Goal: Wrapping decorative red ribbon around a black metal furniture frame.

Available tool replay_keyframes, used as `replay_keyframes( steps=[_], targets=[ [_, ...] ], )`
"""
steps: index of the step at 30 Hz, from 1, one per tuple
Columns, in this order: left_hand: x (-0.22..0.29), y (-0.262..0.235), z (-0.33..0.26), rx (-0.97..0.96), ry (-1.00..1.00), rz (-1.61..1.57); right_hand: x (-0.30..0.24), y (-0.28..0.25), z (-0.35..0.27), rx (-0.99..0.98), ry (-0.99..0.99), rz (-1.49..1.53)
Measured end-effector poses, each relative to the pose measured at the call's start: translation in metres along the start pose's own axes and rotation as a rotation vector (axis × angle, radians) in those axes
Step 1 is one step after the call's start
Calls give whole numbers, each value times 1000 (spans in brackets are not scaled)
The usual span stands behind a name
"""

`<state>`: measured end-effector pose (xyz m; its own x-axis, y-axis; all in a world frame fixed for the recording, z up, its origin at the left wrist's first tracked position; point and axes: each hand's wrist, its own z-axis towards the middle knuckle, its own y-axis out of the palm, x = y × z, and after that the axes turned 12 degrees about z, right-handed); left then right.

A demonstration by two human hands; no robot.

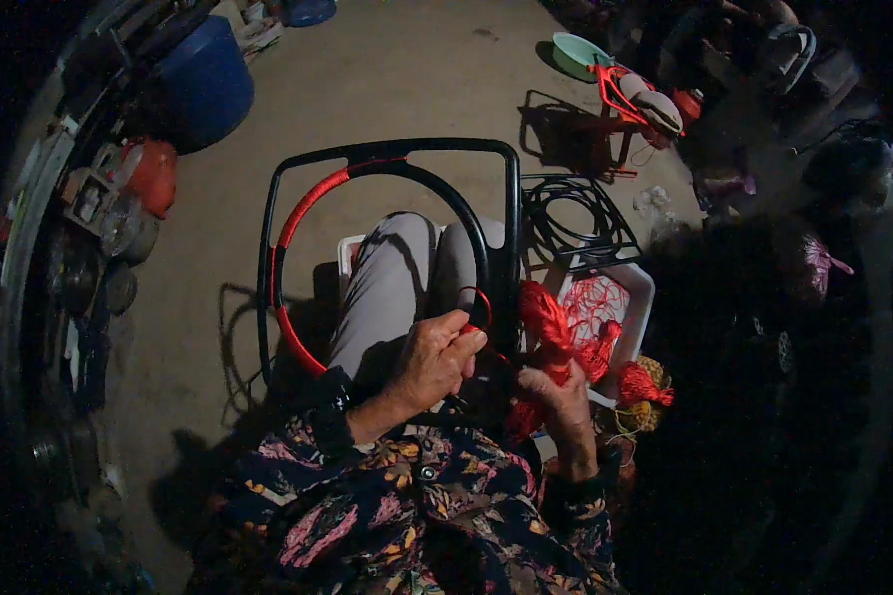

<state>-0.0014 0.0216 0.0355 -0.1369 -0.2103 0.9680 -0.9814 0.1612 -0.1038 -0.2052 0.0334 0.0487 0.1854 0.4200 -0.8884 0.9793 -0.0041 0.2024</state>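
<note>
Across my lap stands a black frame (512,213) with a round ring inside it. Red cord winding (308,205) covers parts of the ring's left side and top. My left hand (432,365) is closed around the ring's lower right, where a strand of red cord loops beside the fingers. In my right hand (564,405) is a thick skein of glossy red cord (546,317), gripped near its middle. A strand appears to run between the two hands. The lower ring is hidden behind my left hand and arm.
A white bin (641,309) with loose red cord stands at my right, beside more black frames (575,223). A red-framed stool (617,99) and a pale green basin (577,55) are farther off. At far left are a blue tub (206,84) and a red bag (152,177).
</note>
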Motion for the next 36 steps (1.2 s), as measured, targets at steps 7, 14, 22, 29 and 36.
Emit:
replay_keyframes(
  steps=[7, 14, 22, 29, 36],
  targets=[
    [-2, 0, 4, -118, -120, -61, 29, -61, -25, 342, -25, 161],
    [9, -2, 1, -222, -222, -132, 35, -69, -89, 507, -323, 313],
    [8, 0, 1, -160, -223, -286, 12, -32, -88, 504, -196, 492],
    [5, -2, 1, -148, -250, -308, 22, -74, -80, 324, -341, 631],
    [6, 7, 7, -210, -129, -142, -13, -94, -73, 341, -416, 459]
  ],
)
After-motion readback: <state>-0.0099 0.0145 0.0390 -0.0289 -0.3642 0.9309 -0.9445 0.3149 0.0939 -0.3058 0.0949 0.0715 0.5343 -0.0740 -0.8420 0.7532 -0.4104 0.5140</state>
